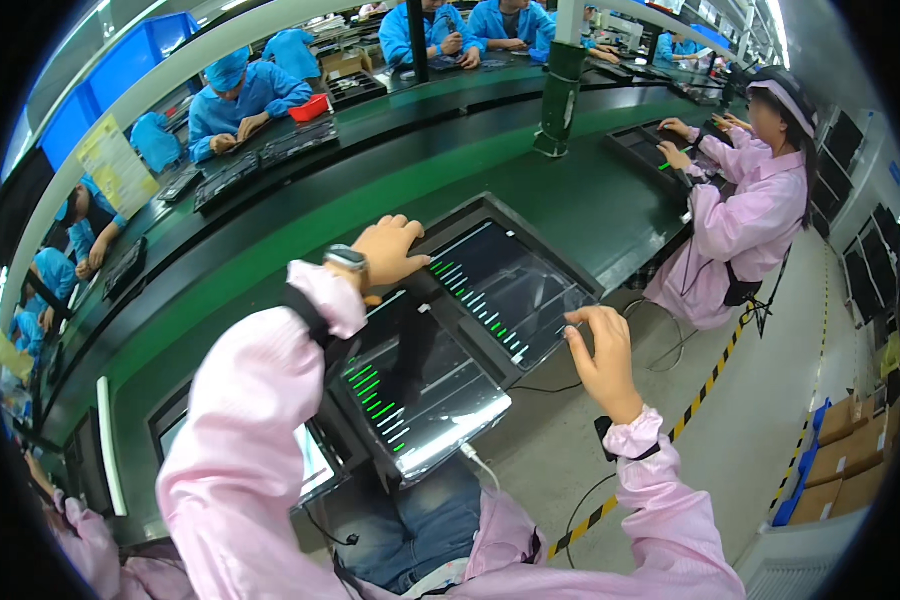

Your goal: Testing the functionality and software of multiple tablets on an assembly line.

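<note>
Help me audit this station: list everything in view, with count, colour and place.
barred screens: two, black with green-and-white bars, centre
lit screen: one, white, partly behind left sleeve
bench: one, green, across the middle
post base: one, green, upper centre-right
bin: one, red, upper left
co-workers: several, blue or pink, far side, left and right
cartons: several, brown, lower right
floor tape: at least two strips, yellow-black, right
cable: one, white, below nearer barred screen
watch: one, silvery, left wrist
left grip: one, pink-sleeved, at farther screen's left edge
right grip: one, pink-sleeved, near its right edge
</note>
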Motion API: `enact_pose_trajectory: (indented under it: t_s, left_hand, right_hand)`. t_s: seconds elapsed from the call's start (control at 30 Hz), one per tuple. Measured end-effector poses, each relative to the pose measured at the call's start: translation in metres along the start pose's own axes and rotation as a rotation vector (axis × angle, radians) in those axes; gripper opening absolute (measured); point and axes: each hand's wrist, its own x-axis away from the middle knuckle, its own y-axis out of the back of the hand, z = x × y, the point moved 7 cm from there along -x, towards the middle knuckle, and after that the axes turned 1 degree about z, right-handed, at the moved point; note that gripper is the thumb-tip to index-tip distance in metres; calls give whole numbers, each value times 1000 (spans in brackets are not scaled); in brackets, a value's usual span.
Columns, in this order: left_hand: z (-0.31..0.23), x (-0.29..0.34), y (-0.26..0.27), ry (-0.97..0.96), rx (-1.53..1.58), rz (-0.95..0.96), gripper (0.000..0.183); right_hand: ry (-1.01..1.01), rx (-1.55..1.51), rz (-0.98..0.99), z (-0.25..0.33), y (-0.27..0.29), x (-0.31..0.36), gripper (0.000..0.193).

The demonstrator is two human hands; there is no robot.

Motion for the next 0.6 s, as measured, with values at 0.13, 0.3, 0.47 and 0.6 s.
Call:
enact_pose_trajectory:
  t_s: [0.13,0.3,0.47,0.6]
  left_hand:
    - [-59,87,79,-170,-88,14,28]
    - [-132,218,138,-70,-156,105,38]
    - [-162,335,139,114,65,246,52]
    - [-118,416,140,506,132,47,40]
  right_hand:
    - [149,-245,237,16,-27,-13,14]
    - [563,-460,969,80,-65,14,19]
    - [366,-221,573,80,-92,-22,31]
    - [261,-66,554,43,-92,-51,29]
